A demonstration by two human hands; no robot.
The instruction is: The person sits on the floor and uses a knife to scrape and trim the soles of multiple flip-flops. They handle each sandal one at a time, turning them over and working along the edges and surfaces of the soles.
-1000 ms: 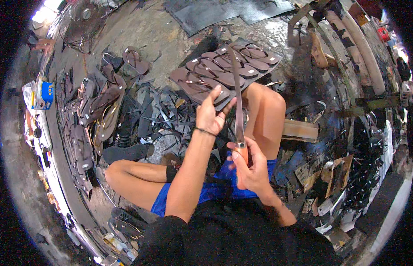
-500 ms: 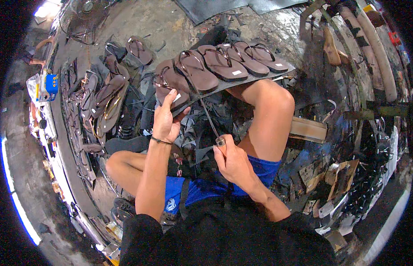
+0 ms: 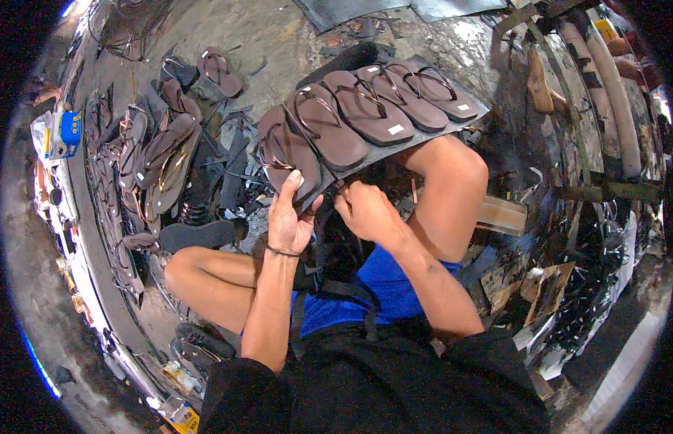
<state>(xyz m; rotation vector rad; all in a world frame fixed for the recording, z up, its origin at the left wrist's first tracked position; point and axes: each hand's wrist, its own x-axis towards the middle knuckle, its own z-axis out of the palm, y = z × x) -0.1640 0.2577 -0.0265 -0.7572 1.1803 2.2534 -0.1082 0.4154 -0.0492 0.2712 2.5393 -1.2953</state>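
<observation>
A dark rubber sheet carrying several brown thong sandals in a row rests on my raised right knee. My left hand grips the sheet's near left corner, thumb on top beside the leftmost sandal. Just to its right, my right hand is a closed fist pressed against the sheet's near edge. It holds the knife, whose blade is hidden under the sheet and the fist. I sit on the floor with both knees bent.
Loose brown sandals and straps lie piled on the floor at the left, near a blue and white box. A wooden block sits by my right knee. Black sheets lie at the top, with scraps and rolled material at the right.
The long knife was upright in my right hand; it has come down to the sheet's near edge. My left hand moved from open in the air to gripping the sheet's corner.
</observation>
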